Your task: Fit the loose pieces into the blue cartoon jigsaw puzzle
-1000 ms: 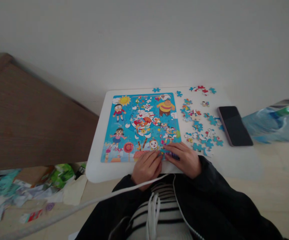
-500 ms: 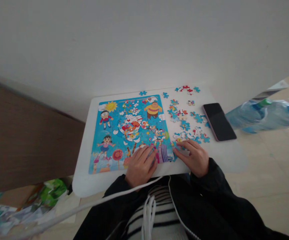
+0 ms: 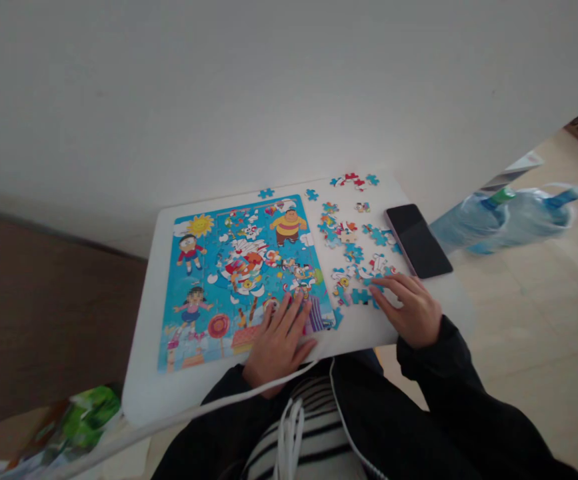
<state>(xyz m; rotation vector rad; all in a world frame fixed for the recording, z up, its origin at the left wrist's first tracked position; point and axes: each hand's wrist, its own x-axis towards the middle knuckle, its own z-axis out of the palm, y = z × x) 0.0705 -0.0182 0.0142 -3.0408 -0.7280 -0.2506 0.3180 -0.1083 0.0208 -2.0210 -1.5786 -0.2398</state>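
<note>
A colourful cartoon jigsaw puzzle (image 3: 229,267) lies on a small white table (image 3: 143,387). My left hand (image 3: 279,337) rests flat on the puzzle's lower right part, fingers stretched out. My right hand (image 3: 411,307) lies to the right of the puzzle, its fingertips touching loose blue puzzle pieces (image 3: 361,293). Its fingers are extended and it holds nothing. More loose pieces (image 3: 349,233) are scattered between the puzzle and a black phone (image 3: 417,240).
Two plastic water bottles (image 3: 513,217) lie on the floor at the right. A white wall runs behind the table. A brown surface (image 3: 43,307) stands at the left, with green packaging (image 3: 89,410) on the floor below. White cables (image 3: 293,427) hang over my lap.
My right hand has moved right, off the puzzle's corner, onto the loose pieces. My left hand has spread flat on the puzzle. The view has swung to the right.
</note>
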